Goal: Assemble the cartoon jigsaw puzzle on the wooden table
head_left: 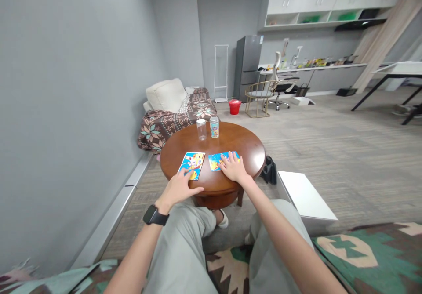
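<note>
A blue picture card or booklet [195, 159] with a cartoon print lies at the left of the round brown table [184, 138]. My left hand [180, 189], a black watch on its wrist, rests over its lower edge with fingers spread. To the right, a second blue cartoon card [215, 159] lies flat, partly covered by my right hand [232, 167]. That hand is flat with its fingers stretched out on the card. Farther back stand a clear jar with a white lid [201, 130] and a jar with a printed label [214, 128], both upright.
Behind the table is a couch under a patterned cover [165, 129] with a white cushion [166, 95]. A white box [306, 193] sits on the floor at the right, near a black bag [269, 171]. A red bucket [234, 107] and gold chair [260, 94] stand beyond.
</note>
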The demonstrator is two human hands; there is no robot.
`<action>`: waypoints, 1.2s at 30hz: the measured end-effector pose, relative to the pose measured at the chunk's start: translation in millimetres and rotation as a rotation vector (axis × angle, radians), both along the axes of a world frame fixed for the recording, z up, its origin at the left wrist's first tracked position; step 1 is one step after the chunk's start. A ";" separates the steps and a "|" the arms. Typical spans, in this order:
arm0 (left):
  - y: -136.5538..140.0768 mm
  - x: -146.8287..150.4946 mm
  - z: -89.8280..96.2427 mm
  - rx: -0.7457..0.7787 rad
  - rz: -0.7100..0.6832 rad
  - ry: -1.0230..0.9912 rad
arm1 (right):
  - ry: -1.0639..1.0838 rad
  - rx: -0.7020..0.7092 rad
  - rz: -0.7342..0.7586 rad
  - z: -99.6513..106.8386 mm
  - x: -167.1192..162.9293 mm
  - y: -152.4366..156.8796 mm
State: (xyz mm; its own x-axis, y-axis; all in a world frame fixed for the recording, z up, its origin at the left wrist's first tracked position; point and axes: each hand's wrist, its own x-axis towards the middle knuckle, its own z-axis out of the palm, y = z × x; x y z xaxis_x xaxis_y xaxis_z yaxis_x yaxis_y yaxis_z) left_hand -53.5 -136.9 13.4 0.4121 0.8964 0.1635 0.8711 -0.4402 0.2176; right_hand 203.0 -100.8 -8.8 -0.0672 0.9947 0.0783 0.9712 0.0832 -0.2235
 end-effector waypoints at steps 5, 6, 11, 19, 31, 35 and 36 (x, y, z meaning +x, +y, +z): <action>-17.5 -19.0 4.3 0.006 -0.138 0.125 | 0.027 -0.056 0.051 14.2 -0.2 32.2; -20.3 -20.2 4.7 0.019 -0.151 0.123 | 0.033 -0.043 0.064 16.9 -2.1 33.3; -30.0 -9.5 4.0 0.043 -0.144 -0.004 | 0.141 0.173 0.157 26.5 -18.4 6.3; -39.2 13.9 -0.6 0.013 -0.093 -0.294 | 0.391 0.331 0.527 16.5 -28.7 -72.3; -40.7 51.7 -2.5 -0.300 0.398 -1.415 | 0.358 0.446 0.243 30.2 -61.2 -95.6; -59.5 59.8 -17.7 -0.585 0.325 -1.350 | 0.246 0.187 0.253 20.7 -55.7 -101.8; -64.8 55.7 -19.7 -0.581 0.317 -1.253 | 0.241 0.128 0.255 18.6 -52.4 -101.8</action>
State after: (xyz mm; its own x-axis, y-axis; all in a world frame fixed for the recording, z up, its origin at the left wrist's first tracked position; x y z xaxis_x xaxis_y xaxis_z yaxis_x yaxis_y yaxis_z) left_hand 2.1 -201.7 -6.4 0.0430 0.9873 -0.1530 0.0123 0.1526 0.9882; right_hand 150.7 -202.6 9.8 -0.2756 0.9296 0.2449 0.8366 0.3574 -0.4152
